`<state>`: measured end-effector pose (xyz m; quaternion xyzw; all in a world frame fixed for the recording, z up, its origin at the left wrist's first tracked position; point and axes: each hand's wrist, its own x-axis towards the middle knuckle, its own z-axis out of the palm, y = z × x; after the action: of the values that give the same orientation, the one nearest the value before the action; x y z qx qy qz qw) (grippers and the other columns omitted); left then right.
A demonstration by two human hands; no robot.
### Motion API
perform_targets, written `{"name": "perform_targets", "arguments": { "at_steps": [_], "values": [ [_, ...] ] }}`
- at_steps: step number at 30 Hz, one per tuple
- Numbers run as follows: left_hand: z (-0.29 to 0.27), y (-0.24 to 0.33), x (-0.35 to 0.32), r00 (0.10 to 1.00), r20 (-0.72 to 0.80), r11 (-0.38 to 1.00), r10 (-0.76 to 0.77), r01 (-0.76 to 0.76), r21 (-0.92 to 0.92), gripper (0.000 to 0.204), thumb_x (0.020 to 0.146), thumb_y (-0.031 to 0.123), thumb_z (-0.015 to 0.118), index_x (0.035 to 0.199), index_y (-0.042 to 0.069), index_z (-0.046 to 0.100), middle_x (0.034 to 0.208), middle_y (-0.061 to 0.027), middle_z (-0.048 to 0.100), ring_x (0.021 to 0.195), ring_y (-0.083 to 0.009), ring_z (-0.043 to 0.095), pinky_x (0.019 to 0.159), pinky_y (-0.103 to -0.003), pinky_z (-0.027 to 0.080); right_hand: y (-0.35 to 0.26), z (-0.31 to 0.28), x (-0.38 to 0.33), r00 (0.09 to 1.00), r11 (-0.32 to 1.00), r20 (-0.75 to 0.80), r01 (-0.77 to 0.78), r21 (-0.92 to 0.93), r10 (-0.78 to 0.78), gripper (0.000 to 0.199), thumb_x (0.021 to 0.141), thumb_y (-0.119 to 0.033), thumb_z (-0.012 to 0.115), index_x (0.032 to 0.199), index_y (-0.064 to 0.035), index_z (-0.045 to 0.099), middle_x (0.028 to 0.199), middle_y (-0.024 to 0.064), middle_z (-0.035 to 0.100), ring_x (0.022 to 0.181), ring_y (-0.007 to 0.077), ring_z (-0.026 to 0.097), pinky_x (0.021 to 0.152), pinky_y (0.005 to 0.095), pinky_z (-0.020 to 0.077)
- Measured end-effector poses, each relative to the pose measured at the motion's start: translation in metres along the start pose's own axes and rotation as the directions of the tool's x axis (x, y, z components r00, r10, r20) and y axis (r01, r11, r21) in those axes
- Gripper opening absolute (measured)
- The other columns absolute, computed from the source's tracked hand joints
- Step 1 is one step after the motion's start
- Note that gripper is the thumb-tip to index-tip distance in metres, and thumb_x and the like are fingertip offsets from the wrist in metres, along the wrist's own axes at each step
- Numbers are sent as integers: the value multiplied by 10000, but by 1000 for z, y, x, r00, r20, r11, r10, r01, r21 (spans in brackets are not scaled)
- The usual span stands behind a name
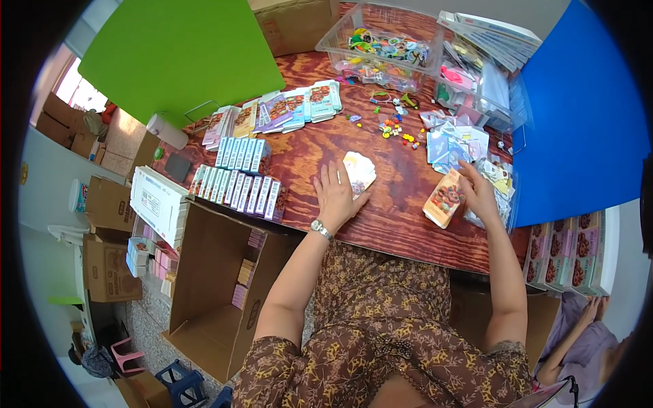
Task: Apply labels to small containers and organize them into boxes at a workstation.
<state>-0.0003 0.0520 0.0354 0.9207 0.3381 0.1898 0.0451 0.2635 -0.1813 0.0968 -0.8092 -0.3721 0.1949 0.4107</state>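
My left hand (333, 196) lies on the dark red wood-grain table with its fingers stretched out and apart. Its fingertips and thumb border a small fanned pile of pale cards (359, 173). To the right, my right hand (480, 195) grips the right edge of an orange printed packet (445, 198), which is tilted at the table's near side. Some of my right fingers are hidden behind its edge. Just beyond that hand lies a spread of clear-wrapped blue and pale packets (454, 144). A clear tray of wrapped pieces (502, 187) sits beside my right wrist.
Rows of small boxes (245, 190) stand at left, with stacked printed packets (299, 110) behind. Loose colourful trinkets (401, 129) lie mid-table below a clear bin (381, 51). Green (183, 61) and blue (585, 115) panels flank the table. An open carton (211, 292) stands below left; another person (578, 340) is lower right.
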Motion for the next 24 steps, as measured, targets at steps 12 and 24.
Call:
{"name": "perform_targets", "arguments": {
  "at_steps": [12, 24],
  "values": [
    [1, -8, 13, 957, 260, 987, -131, 151, -60, 1132, 690, 478, 864, 1508, -49, 286, 1395, -199, 478, 1319, -387, 447, 1013, -777, 294, -26, 31, -16, 911, 807, -27, 351, -475, -412, 601, 936, -166, 672, 1492, -96, 454, 1444, 210, 501, 1315, 414, 476, 1108, 469, 386],
    [5, -15, 10, 944, 283, 973, -172, 207, -101, 1141, 634, 425, 892, 1484, -70, 314, 1385, -222, 403, 1237, -415, 465, 997, -718, 337, -49, 72, -25, 868, 800, 52, 477, -364, -494, 610, 896, -151, 710, 1460, -83, 488, 1434, 208, 499, 1268, 394, 520, 1059, 447, 434]
  ]
}}
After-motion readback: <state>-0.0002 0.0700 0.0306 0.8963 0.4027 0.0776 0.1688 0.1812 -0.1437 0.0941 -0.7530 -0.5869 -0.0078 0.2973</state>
